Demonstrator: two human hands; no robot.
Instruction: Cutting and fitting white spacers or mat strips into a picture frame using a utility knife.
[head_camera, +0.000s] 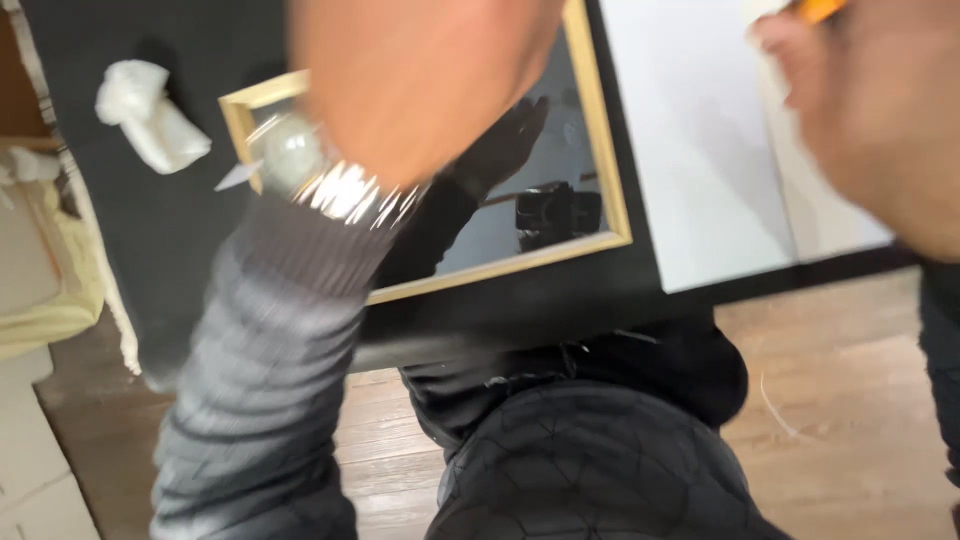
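Note:
My left hand (420, 70) is raised close to the camera and badly blurred, with its fingers cut off by the top edge. A silver watch (345, 190) sits on its wrist above a grey ribbed sleeve. Under it a gold picture frame (603, 130) with reflective glass lies flat on a black table (170, 250). At the top right my right hand (880, 120), also blurred, grips a small orange object (818, 8). It hovers over a white board (700, 150) that lies to the right of the frame.
A crumpled white tissue (150, 115) lies on the table left of the frame. Cream padded material (40, 270) sits at the far left. Wooden floor (850, 400) shows below the table edge, and my dark quilted clothing (590, 460) fills the bottom.

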